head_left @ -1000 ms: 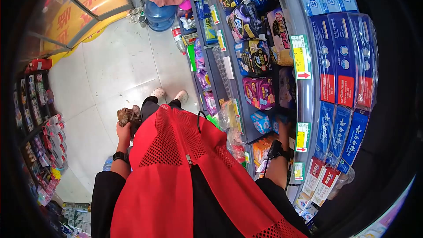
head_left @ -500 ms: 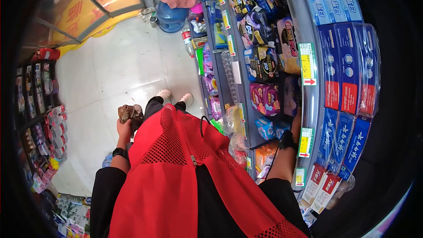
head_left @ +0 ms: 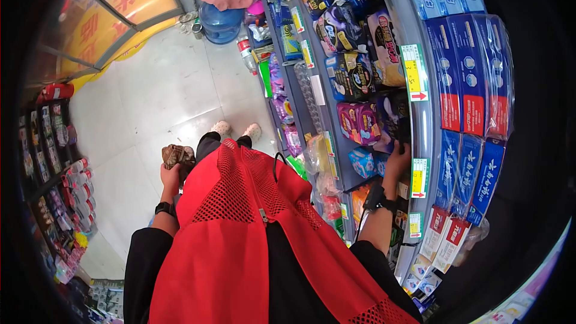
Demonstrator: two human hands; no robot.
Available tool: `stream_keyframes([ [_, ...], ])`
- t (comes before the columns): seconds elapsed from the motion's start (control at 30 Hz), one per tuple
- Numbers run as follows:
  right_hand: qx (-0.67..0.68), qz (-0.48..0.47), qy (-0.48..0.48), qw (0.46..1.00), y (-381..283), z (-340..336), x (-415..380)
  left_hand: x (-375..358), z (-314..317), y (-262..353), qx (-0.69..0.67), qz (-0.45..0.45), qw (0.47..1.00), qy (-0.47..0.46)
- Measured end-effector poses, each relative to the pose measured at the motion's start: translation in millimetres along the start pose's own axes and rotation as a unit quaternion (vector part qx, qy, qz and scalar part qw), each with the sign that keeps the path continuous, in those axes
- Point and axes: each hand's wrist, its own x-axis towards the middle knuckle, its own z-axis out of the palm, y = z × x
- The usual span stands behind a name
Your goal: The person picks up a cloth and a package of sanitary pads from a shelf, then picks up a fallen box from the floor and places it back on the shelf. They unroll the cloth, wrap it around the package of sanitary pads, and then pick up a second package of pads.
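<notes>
Right hand (head_left: pixel 397 159) is reaching into the shelf (head_left: pixel 420 138) at centre right, fingers closing on a dark packet (head_left: pixel 393 121) to draw it out. Left hand (head_left: pixel 170 175), centre left, is keeping a brown bundle (head_left: pixel 177 155) clamped clear of the shelving.

red open-mesh cloth vest (head_left: pixel 240 204): matt, perforated | glossy plastic-wrapped blue boxes (head_left: pixel 474 78): shiny film | pale floor tiles (head_left: pixel 156 102): smooth, reflective | crumpled brown rag (head_left: pixel 178 156): rough cloth
</notes>
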Motion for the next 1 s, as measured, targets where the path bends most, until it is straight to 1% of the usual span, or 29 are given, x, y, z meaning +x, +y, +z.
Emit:
stream_keyframes([
  [0.03,-0.010,0.029,-0.018,0.999,-6,-3,-4,3,2,2,0.014,0.003,1.000,-0.001],
  [0.2,0.077,-0.026,0.018,0.997,19,16,-15,10,7,17,0.037,0.020,0.999,-0.021],
  [0.27,0.061,-0.019,-0.003,0.998,21,13,-19,14,9,21,0.044,0.026,0.998,-0.031],
  [0.33,0.052,-0.027,-0.023,0.998,9,0,-24,20,11,21,0.046,0.027,0.998,-0.039],
  [0.43,0.085,-0.020,-0.007,0.996,-13,-33,-43,21,14,26,0.061,0.049,0.996,-0.035],
  [0.5,0.090,-0.002,0.016,0.996,24,-18,-60,19,14,31,0.055,0.040,0.997,-0.042],
  [0.6,0.191,0.040,-0.081,0.977,37,-20,-85,21,13,25,0.051,0.033,0.997,-0.046],
  [0.67,0.150,-0.083,-0.093,0.981,63,3,-101,25,13,20,0.053,0.034,0.997,-0.048],
  [0.7,0.140,-0.090,-0.105,0.980,49,-1,-107,26,12,18,0.055,0.038,0.996,-0.051],
  [0.8,0.148,-0.049,-0.130,0.979,43,11,-116,29,9,17,0.071,0.044,0.996,-0.041],
  [0.83,0.151,-0.015,-0.127,0.980,43,17,-113,30,11,18,0.075,0.044,0.996,-0.036],
  [0.93,0.138,0.022,-0.117,0.983,29,18,-107,27,11,27,0.048,0.054,0.996,-0.058],
  [1.0,0.146,0.024,-0.095,0.984,27,28,-102,21,11,35,0.055,0.060,0.995,-0.052],
])
